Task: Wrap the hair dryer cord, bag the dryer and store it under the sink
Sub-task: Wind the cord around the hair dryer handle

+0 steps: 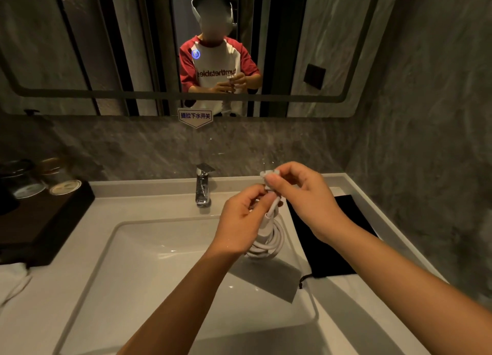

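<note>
A white hair dryer cord (269, 241) hangs in several coiled loops over the basin, just below my hands. My left hand (241, 221) grips the top of the coil. My right hand (300, 192) pinches the white plug (269, 174) at the cord's end, prongs pointing up, right above my left hand. A black drawstring bag (330, 237) lies flat on the counter to the right of the basin. The body of the hair dryer is hidden behind my left hand or out of view.
A white sink (111, 245) fills the centre, with a chrome faucet (203, 185) at its back. A dark tray (40, 221) with glass jars sits at the left. A white towel (12, 282) lies at the left edge. The mirror (186, 48) shows the person.
</note>
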